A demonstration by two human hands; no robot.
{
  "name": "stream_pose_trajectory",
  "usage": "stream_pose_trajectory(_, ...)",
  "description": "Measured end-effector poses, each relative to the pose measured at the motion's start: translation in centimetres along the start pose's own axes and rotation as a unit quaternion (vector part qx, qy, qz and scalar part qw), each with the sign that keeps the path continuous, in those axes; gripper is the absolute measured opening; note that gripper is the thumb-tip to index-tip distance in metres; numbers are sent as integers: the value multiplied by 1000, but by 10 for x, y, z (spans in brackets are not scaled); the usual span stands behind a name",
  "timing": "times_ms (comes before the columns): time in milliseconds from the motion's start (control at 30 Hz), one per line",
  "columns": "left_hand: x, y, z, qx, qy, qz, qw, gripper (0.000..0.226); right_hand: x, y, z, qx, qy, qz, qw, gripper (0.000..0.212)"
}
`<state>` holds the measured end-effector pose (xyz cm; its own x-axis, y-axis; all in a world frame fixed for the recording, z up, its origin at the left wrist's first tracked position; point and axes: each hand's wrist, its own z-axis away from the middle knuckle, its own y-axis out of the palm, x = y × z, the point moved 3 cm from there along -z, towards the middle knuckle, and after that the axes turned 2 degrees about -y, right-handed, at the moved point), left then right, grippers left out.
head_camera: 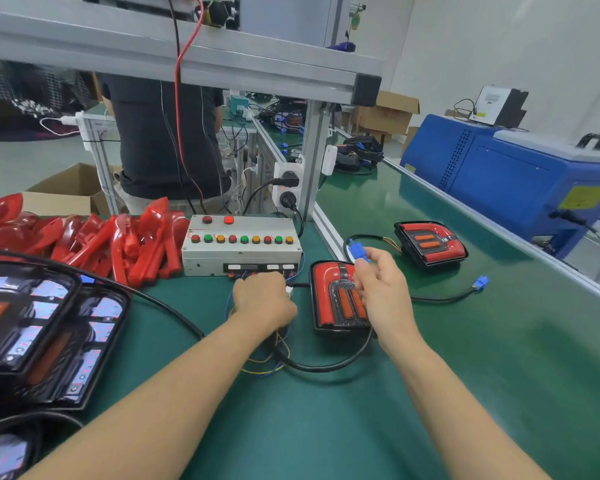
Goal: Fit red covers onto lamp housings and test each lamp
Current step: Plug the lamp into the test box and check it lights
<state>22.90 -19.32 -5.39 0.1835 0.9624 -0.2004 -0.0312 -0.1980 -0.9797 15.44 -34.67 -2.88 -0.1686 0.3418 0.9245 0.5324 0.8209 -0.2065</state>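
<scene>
Your right hand pinches the lamp's blue connector, lifted above the covered lamp so its lead can reach the tester. Your left hand curls its grip round the white plug just in front of the test box, steadying it for mating. A second covered lamp sits far right on the worktop; spare red covers are piled left, within reach.

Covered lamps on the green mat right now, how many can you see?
2. One covered lamp lies just right of the test box, under the right hand. The other sits farther right, past the rail. Uncovered housings stacked at left are not counted.
</scene>
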Motion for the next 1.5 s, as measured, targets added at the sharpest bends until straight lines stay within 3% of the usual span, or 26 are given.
stream_pose_trajectory(67, 12, -3, -3, 48, -27, 130, 990, 26, -1, -4, -2, -5, -7, 7, 1000, 15)
stream_pose_trajectory(133, 23, -8, -4, 88, -37, 321, 942, 26, -2, -8, -4, -3, -16, 13, 1000, 15)
stream_pose_trajectory(200, 39, -17, -5, 43, -53, 409, 910, 11, -2, -13, -4, -10, -20, -7, 1000, 17)
stream_pose_trajectory(267, 52, -21, -4, 21, -54, 376, 925, 18, -2, -18, -5, -49, -25, -31, 998, 17)
stream_pose_trajectory(367, 49, -14, 4, 86, -13, 210, 974, 20, 3, -28, -9, -148, -32, -74, 986, 17)
stream_pose_trajectory(533, 29, 0, 10, 116, 43, 163, 979, 31, 22, -44, -23, -201, -40, -171, 964, 16)
stream_pose_trajectory(700, 14, 16, 3, 45, 9, 245, 968, 34, 21, -26, -20, -101, -31, -107, 989, 15)
stream_pose_trajectory(767, 10, 20, -1, 15, -24, 184, 983, 39, 14, -13, -12, -62, -31, -58, 996, 15)
stream_pose_trajectory(867, 2, 19, -4, -9, -14, 112, 994, 20, 9, -1, -4, -16, -51, 20, 998, 14)
stream_pose_trajectory(1000, 12, 10, -6, 1, -37, 150, 988, 18, 10, 0, -1, 10, -92, 109, 990, 15)
stream_pose_trajectory(1067, 31, -3, -10, -12, -74, 294, 953, 15, 11, -6, -3, 9, -103, 146, 984, 16)
stream_pose_trajectory(1167, 54, -33, -12, -5, -83, 489, 869, 16, 9, -12, -5, 8, -96, 193, 977, 17)
stream_pose_trajectory(1333, 41, -55, 11, 110, 39, 529, 841, 14, 17, 15, 1, 161, -49, 145, 975, 8)
stream_pose_trajectory(1500, 46, -56, 23, 110, 116, 573, 804, 14, 28, 27, 3, 232, -48, 30, 971, 14)
